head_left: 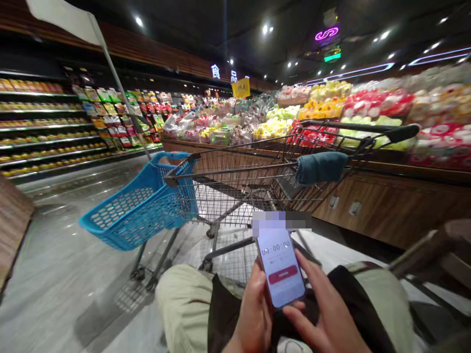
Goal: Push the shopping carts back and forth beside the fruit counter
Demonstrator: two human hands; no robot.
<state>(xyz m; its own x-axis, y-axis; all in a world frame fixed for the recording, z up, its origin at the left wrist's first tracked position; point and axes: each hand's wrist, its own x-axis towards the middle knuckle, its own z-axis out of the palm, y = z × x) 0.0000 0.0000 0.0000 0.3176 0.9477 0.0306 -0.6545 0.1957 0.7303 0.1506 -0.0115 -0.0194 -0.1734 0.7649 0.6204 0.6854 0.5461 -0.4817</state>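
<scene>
Smartphone [281,267], lower centre, is gripped in the left hand [253,318], right hand [326,321] half-open against its edge. Timer's shown zeroed, shopping cart [235,191] looks unloaded tbh.

Aisle: blocked ahead, open left.
Cart [257,186] stands close ahead of the phone [281,267], with the blue basket [140,206] at its far left corner. Counter [386,206] walls the right side. Bare floor [55,274] left of the basket gives passage.
</scene>
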